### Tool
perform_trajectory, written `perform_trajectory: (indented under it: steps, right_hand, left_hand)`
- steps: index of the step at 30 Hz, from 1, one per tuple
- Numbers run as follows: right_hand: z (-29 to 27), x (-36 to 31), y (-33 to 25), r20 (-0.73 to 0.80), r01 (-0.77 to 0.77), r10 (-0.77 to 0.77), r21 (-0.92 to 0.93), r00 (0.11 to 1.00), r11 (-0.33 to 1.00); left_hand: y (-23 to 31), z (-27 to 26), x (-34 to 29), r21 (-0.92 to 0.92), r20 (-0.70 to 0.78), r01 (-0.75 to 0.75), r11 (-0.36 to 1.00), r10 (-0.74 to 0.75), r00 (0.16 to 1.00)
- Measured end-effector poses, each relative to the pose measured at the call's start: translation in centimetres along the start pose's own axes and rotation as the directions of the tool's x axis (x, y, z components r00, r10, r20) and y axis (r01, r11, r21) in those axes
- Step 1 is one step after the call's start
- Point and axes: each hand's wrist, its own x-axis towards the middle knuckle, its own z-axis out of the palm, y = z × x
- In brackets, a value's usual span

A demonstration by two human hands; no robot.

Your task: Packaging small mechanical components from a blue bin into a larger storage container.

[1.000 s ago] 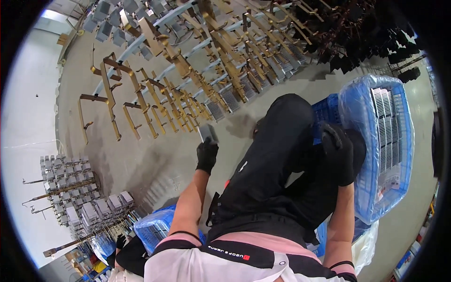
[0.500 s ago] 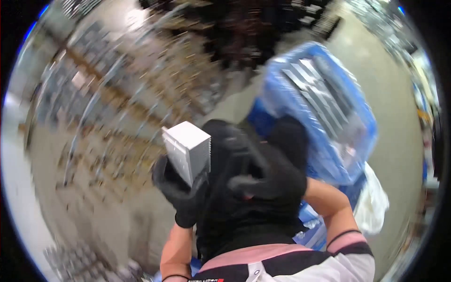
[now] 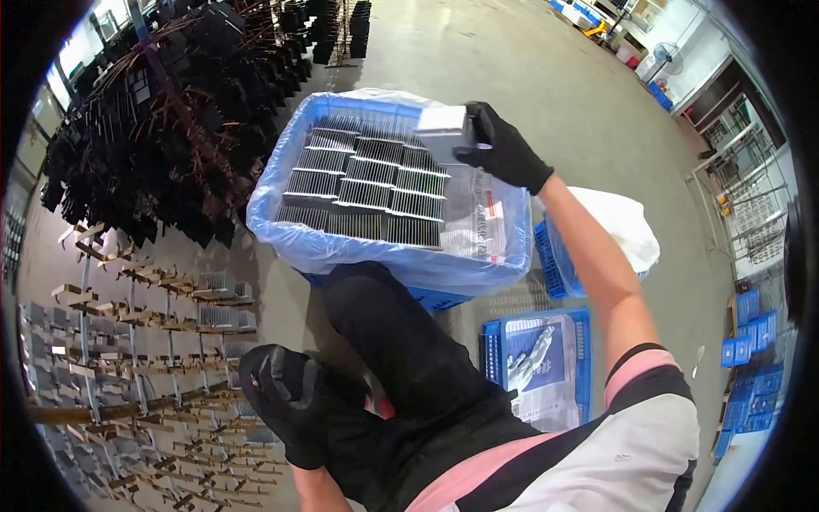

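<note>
My right hand (image 3: 508, 154), in a black glove, grips the end of a silver-grey metal block (image 3: 442, 121) with a smooth pale top, likely a heat sink. It holds the block over the far right part of a blue plastic crate (image 3: 320, 109), which is lined with clear film. Inside the crate stand rows of finned heat sinks (image 3: 371, 175), packed close together. Printed paper (image 3: 476, 226) lies along the crate's right side, below the block. My left hand (image 3: 286, 388), also gloved in black, rests by my left thigh with its fingers curled and nothing visible in them.
Racks with pale metal parts (image 3: 141, 320) crowd the left side, and dark parts hang on another rack (image 3: 153, 128) beyond. A lower blue crate (image 3: 583, 341) holding paper and a glove is at my right. Behind it, a white bag (image 3: 614, 226) sits on a blue basket (image 3: 553, 264).
The view has swung to the right, bringing the lined crate in front of me. The metal block, held in my left hand before, is now in my right hand over the crate.
</note>
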Motion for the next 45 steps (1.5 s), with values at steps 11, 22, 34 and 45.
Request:
perform_trajectory:
  steps: [11, 22, 34, 45]
  right_hand:
    - [-1.3, 2.9, 11.1, 0.336, 0.104, 0.123, -0.584, 0.934, 0.805]
    - [2.9, 3.7, 12.7, 0.213, 0.113, 0.058, -0.706, 0.975, 0.699]
    - [4.9, 2.2, 12.6, 0.058, -0.037, 0.156, -0.84, 0.986, 0.542]
    - [5.1, 1.7, 3.8, 0.005, 0.229, -0.311, -0.686, 0.95, 0.69]
  left_hand:
    - [0.8, 0.6, 0.4, 0.184, 0.085, 0.026, 0.983, -0.043, 0.995]
    - [0.3, 0.8, -0.1, 0.28, 0.084, -0.092, 0.956, 0.071, 0.994]
    - [0.4, 0.3, -0.3, 0.243, 0.108, -0.041, 0.969, 0.015, 0.994]
    - [-11.1, -4.6, -13.1, -0.137, -0.248, 0.627, 0.767, -0.639, 0.728]
